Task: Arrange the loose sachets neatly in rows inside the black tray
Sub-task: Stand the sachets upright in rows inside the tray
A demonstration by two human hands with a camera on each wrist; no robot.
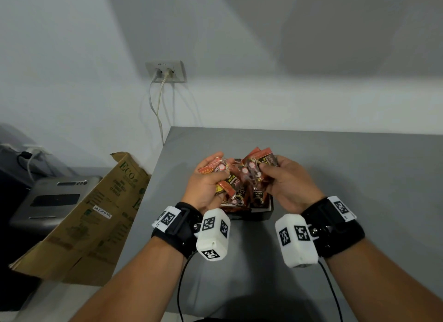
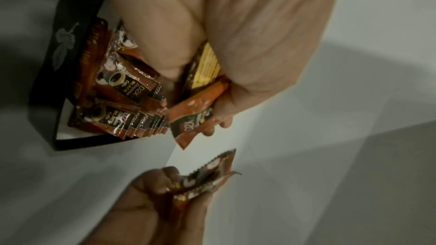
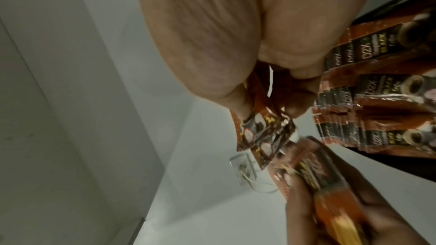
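Sachets [image 1: 241, 197] of D2X black coffee, red-brown with a dark label, stand in overlapping rows inside the black tray [image 1: 267, 215], which sits on the grey tabletop [image 1: 359, 178] just in front of the person's wrists. In the left wrist view the rows [image 2: 122, 118] lean against one another, labels showing, and the tray wall [image 2: 63, 47] bears a pale leaf print.

The left hand [image 1: 208, 185] is raised over the tray, its fingers curled round a small bunch of loose sachets [image 1: 212, 169]; that grip shows closely in the left wrist view [image 2: 195, 111], where an orange sachet juts out below the fingers. The right hand [image 1: 287, 185] likewise holds a fanned bunch of sachets [image 1: 257, 164], pinched between thumb and fingers [image 3: 257, 128]. The two bunches sit near each other above the tray's far end; whether they touch cannot be told.

A wall socket [image 1: 165, 71] with two plugged cables is behind the tabletop. A folded cardboard box [image 1: 91, 216] leans beside the tabletop's left edge, with a grey machine [image 1: 52, 202] beyond it.
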